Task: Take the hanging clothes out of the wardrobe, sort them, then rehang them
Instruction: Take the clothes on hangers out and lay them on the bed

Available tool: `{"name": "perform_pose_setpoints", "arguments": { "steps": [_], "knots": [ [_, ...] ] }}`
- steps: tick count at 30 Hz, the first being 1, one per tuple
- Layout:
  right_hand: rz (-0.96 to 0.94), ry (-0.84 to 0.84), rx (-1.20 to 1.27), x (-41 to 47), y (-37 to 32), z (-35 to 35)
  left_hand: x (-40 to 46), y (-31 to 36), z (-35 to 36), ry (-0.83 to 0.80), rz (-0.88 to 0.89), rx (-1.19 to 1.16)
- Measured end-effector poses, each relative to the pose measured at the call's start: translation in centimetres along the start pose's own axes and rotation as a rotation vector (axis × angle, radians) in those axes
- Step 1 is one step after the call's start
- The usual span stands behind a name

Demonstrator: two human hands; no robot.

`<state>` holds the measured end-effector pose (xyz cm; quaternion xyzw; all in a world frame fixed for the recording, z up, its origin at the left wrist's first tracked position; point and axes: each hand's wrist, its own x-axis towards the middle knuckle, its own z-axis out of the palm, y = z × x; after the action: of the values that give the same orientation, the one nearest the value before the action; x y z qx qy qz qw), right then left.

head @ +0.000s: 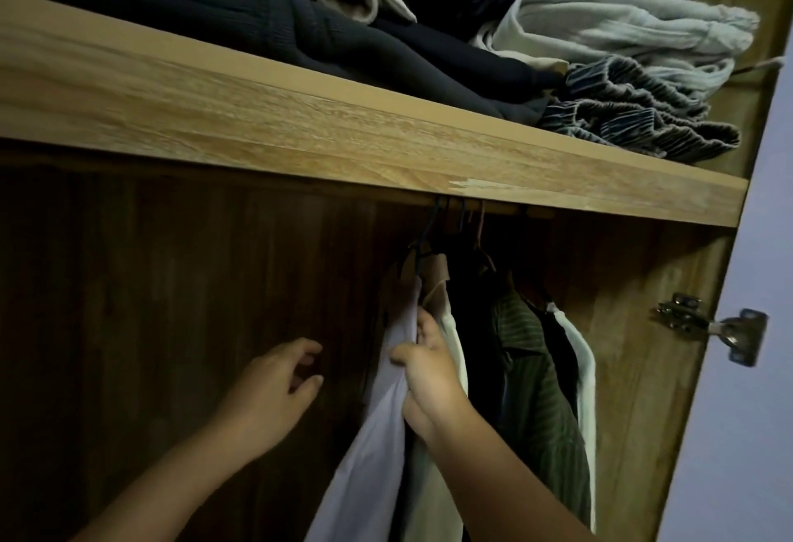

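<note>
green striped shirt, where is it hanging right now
In the head view the green striped shirt hangs right of centre under the wooden shelf, between a dark garment and a white garment, right of the right hand.

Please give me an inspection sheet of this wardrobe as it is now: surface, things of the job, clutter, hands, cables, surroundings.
Surface: wooden shelf above the hanging space.
Job's things: white garment, green striped shirt and dark clothes hang on hangers bunched at the right.
Clutter: folded dark clothes and pale folded clothes on the shelf.
Hands: right hand grips the white garment; left hand is loosely curled, holding nothing.
Cables: nothing seen.
Surroundings: metal door hinge at right; interior dim.
</note>
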<state>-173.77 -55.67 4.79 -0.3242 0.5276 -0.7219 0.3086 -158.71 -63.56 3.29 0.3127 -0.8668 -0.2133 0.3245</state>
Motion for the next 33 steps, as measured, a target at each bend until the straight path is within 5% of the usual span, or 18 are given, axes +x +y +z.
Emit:
{"name": "perform_pose_setpoints", "arguments": {
  "steps": [8, 26, 33],
  "knots": [
    [-0.113, -0.186, 0.476, -1.8, -4.4, -0.3, 0.1, -0.5, -0.3, 0.013, -0.008, -0.046],
    [0.038, -0.446, 0.217, -17.6, -5.1, -13.1, 1.8, 5.7, 3.2, 0.252, 0.207, -0.048],
    [0.094, -0.509, 0.216, -26.2, -6.2, -18.5, -0.8, 9.0, 4.5, 0.105, 0.318, 0.093]
  ]
}}
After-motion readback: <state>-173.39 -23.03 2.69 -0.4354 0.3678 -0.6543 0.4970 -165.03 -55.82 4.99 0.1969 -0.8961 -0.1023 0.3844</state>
